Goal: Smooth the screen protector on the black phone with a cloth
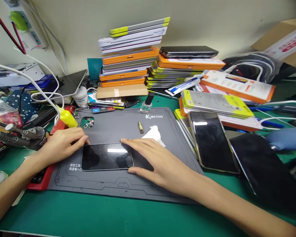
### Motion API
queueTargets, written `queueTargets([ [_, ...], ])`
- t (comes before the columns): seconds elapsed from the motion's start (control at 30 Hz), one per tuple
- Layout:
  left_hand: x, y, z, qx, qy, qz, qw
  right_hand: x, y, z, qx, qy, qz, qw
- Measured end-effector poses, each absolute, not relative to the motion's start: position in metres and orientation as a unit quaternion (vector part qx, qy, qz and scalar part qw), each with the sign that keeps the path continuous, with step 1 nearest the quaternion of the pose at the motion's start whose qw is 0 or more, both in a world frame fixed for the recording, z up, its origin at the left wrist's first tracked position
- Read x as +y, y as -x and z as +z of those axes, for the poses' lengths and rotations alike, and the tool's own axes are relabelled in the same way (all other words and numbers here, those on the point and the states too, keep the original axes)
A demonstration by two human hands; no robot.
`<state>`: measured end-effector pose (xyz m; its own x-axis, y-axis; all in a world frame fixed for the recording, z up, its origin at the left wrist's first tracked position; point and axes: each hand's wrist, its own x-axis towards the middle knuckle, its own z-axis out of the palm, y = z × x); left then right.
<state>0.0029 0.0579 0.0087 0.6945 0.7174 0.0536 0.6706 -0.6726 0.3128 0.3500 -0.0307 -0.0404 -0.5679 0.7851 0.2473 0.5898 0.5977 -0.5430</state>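
Observation:
A smartphone point(107, 157) with a dark, reflective screen lies face up on a grey work mat point(93, 184). My right hand point(158, 161) spans the phone's right end, fingers along the far edge and thumb at the near corner. Close to the phone's far left corner is my left hand point(66, 144), its fingers curled together; whatever is between the fingertips is hidden. Beyond my right hand lie a crumpled white tissue point(155, 135) and a small brass-coloured brush-like piece point(140, 127).
Stacked screen-protector boxes point(128, 61) stand at the back. A glass bottle point(146, 106) with a black cap sits at the mat's far edge. Another phone point(212, 141) leans at right beside a black pouch point(268, 171). Screwdrivers in a holder point(37, 135) and a yellow plug point(68, 118) are left.

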Motion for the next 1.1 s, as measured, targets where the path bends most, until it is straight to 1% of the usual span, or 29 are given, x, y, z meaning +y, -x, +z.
queueTargets([
  [0.13, 0.055, -0.002, 0.007, 0.362, -0.924, 0.075, 0.099, -0.032, -0.349, -0.045, -0.865, 0.404, 0.189, 0.229],
  [0.23, 0.053, -0.003, 0.005, 0.35, -0.93, 0.081, 0.078, -0.034, -0.351, -0.046, -0.874, 0.388, 0.162, 0.241],
  [0.33, 0.052, -0.003, 0.004, 0.337, -0.935, 0.089, 0.059, -0.034, -0.36, -0.038, -0.876, 0.367, 0.077, 0.303],
  [0.4, 0.051, -0.004, 0.002, 0.331, -0.938, 0.096, 0.039, -0.033, -0.369, -0.03, -0.852, 0.394, -0.007, 0.344],
  [0.47, 0.05, -0.004, 0.001, 0.323, -0.941, 0.103, 0.009, -0.029, -0.378, -0.024, -0.834, 0.424, -0.073, 0.345],
  [0.53, 0.049, -0.003, 0.0, 0.315, -0.942, 0.114, -0.028, -0.022, -0.386, -0.022, -0.843, 0.431, -0.103, 0.305],
  [0.6, 0.049, -0.002, -0.002, 0.319, -0.938, 0.124, -0.054, -0.015, -0.391, -0.025, -0.867, 0.417, -0.108, 0.251],
  [0.67, 0.048, -0.002, -0.003, 0.332, -0.932, 0.132, -0.061, -0.01, -0.396, -0.03, -0.883, 0.402, -0.107, 0.216],
  [0.77, 0.047, -0.002, -0.004, 0.351, -0.924, 0.144, -0.049, -0.006, -0.398, -0.035, -0.893, 0.389, -0.098, 0.202],
  [0.87, 0.047, -0.003, -0.007, 0.355, -0.921, 0.154, -0.035, -0.009, -0.394, -0.033, -0.889, 0.395, -0.091, 0.214],
  [0.93, 0.048, -0.004, -0.01, 0.351, -0.923, 0.153, -0.037, -0.015, -0.388, -0.03, -0.879, 0.402, -0.082, 0.242],
  [1.03, 0.049, -0.004, -0.015, 0.343, -0.925, 0.155, -0.04, -0.027, -0.373, -0.024, -0.864, 0.408, -0.042, 0.292],
  [1.1, 0.049, -0.004, -0.017, 0.337, -0.926, 0.163, -0.042, -0.034, -0.361, -0.023, -0.869, 0.392, -0.009, 0.302],
])
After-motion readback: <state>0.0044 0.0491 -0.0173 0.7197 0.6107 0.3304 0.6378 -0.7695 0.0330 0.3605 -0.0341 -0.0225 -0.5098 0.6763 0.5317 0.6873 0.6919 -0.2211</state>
